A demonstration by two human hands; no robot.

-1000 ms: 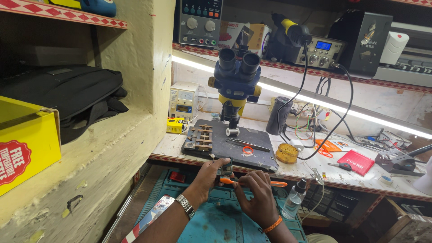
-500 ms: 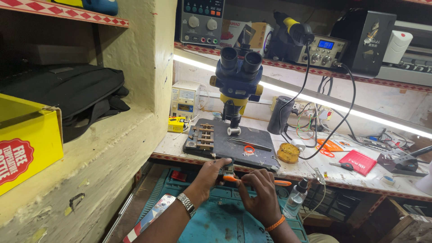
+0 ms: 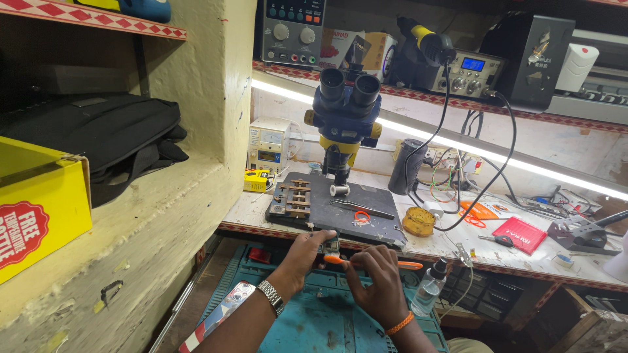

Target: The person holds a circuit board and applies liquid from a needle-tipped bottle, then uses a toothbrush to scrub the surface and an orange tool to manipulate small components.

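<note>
The left hand [image 3: 302, 253] pinches a small board [image 3: 329, 247] at the desk [image 3: 261, 212] edge, by the mat [image 3: 314, 327] — the right hand [image 3: 378, 282] grips an orange screwdriver [image 3: 366, 263] with its tip on it, so the work looks mid-way, not finished.

I see my left hand [image 3: 302, 253] pinching a small circuit board [image 3: 329, 246] at the front edge of the workbench [image 3: 451, 245], while my right hand [image 3: 379, 281] grips an orange-handled screwdriver [image 3: 373, 263] lying across it, tip at the board. Just behind sits the dark mat [image 3: 340, 206] under the blue and yellow microscope [image 3: 345, 114]. A small clear bottle [image 3: 430, 287] stands beside my right hand.
</note>
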